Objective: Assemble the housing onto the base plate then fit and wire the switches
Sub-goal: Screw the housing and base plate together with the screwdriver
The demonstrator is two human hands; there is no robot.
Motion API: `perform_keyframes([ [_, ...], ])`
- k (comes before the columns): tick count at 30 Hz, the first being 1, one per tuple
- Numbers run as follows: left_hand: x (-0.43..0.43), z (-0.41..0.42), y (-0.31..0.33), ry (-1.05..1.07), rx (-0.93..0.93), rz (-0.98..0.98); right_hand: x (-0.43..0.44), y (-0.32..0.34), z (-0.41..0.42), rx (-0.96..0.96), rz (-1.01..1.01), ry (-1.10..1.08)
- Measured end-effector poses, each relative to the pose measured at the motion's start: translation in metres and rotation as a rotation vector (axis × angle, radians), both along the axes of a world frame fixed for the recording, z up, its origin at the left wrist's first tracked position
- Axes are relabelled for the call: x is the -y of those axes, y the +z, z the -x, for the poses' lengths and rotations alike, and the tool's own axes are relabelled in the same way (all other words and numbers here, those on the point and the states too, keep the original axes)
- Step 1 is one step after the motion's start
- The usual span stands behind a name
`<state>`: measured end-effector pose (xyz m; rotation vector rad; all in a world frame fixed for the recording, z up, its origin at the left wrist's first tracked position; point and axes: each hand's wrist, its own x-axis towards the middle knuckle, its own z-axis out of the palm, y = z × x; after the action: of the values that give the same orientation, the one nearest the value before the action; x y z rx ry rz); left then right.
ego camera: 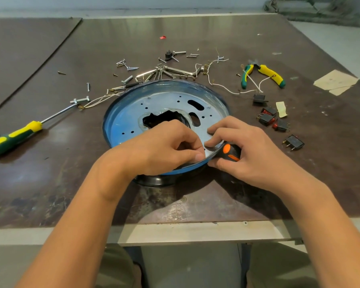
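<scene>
A round blue-rimmed housing (121, 104) with a silvery perforated base plate (133, 113) inside lies on the table, resting on a dark part underneath. My left hand (166, 146) pinches the near rim with thumb and curled fingers. My right hand (245, 148) grips a short black-and-orange screwdriver (230, 152) at the rim, its fingertips touching the plate. Several black and red rocker switches (268, 117) lie to the right. White wires (227, 87) trail behind the housing.
A yellow-green screwdriver (15, 136) lies at the left. Yellow-green pliers (264, 74) lie at the back right. Loose screws and bolts (146, 73) are scattered behind the housing. Paper scraps (335, 82) sit at the far right. The table's front edge (175, 231) is near me.
</scene>
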<state>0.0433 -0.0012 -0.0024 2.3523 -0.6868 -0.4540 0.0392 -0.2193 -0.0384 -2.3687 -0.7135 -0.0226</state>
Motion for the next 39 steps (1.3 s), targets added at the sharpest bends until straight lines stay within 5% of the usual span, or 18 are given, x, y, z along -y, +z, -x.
perform_keyframes([
  [17,0.0033,0.0014,-0.0034,0.060,0.178,-0.096,-0.0008,-0.0006,0.0005,-0.004,-0.008,0.008],
  [39,-0.0006,-0.0012,-0.0035,0.029,0.048,0.062,-0.0015,-0.0010,0.0006,0.006,-0.008,0.011],
])
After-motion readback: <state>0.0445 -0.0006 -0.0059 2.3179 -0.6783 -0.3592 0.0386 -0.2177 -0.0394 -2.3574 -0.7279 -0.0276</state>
